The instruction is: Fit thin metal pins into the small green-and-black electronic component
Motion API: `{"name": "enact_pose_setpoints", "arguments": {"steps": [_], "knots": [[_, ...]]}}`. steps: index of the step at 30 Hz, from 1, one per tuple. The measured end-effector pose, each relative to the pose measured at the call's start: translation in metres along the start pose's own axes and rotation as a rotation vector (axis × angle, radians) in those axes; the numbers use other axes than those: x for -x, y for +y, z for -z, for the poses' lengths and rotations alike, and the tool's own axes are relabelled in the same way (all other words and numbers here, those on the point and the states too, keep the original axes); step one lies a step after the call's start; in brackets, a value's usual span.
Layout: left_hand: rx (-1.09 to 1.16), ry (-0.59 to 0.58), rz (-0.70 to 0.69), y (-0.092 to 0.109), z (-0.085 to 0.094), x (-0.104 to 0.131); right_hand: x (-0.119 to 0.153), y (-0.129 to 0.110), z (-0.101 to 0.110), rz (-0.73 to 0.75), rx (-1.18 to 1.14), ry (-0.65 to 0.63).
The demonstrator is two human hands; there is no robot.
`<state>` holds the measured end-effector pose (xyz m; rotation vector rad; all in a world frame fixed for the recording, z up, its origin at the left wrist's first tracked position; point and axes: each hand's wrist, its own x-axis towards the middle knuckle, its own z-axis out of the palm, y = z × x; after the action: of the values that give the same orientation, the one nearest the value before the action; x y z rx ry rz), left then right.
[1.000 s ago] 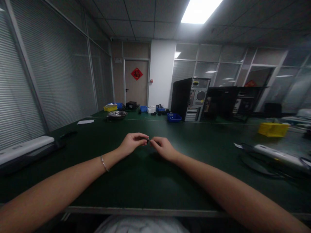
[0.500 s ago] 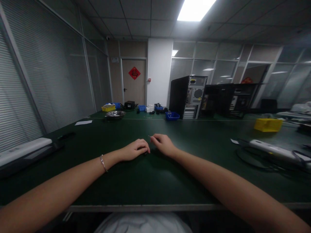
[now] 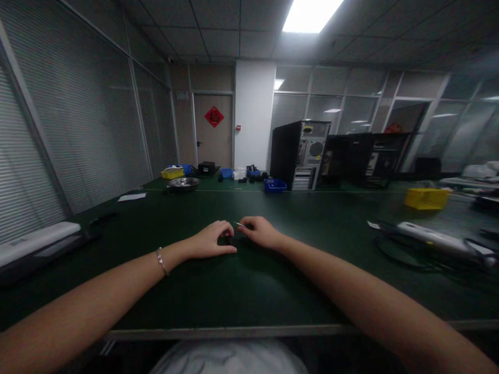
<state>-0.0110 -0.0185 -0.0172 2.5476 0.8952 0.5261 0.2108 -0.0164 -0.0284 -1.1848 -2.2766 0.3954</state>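
My right hand is closed on a thin metal-tipped tool, low over the dark green table. The slim bright tip points left toward my other hand; its kind is too small to tell, and the fingers cover the rest. Just to the left, my left hand rests on the tabletop with its thumb stretched out and apart from the curved fingers. A small dark object shows in the gap between thumb and fingers, too dim to name. A bracelet circles the left wrist.
At the right lie a power strip with black cables and a yellow bin. Farther back stand a computer tower, a blue bin and a metal bowl. A white device sits at far left.
My left thumb has spread away from the fingers, which were closer together before. The tool tip in my right hand shows longer and has shifted slightly left and down.
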Motion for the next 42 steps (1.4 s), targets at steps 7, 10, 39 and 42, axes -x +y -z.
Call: {"name": "enact_pose_setpoints", "arguments": {"steps": [7,10,39,42], "knots": [[0.098,0.064,-0.004,-0.010,-0.001,-0.003,0.002,-0.001,0.002,-0.010,-0.007,-0.029],[0.130,0.061,0.001,-0.013,-0.002,-0.003,0.002,-0.002,0.003,0.001,-0.010,-0.030],[0.449,0.086,0.056,-0.023,-0.005,-0.010,0.003,-0.012,0.013,0.047,0.051,-0.209],[0.441,0.092,0.064,-0.020,-0.004,-0.010,0.003,-0.013,0.013,0.060,0.082,-0.219]]}}
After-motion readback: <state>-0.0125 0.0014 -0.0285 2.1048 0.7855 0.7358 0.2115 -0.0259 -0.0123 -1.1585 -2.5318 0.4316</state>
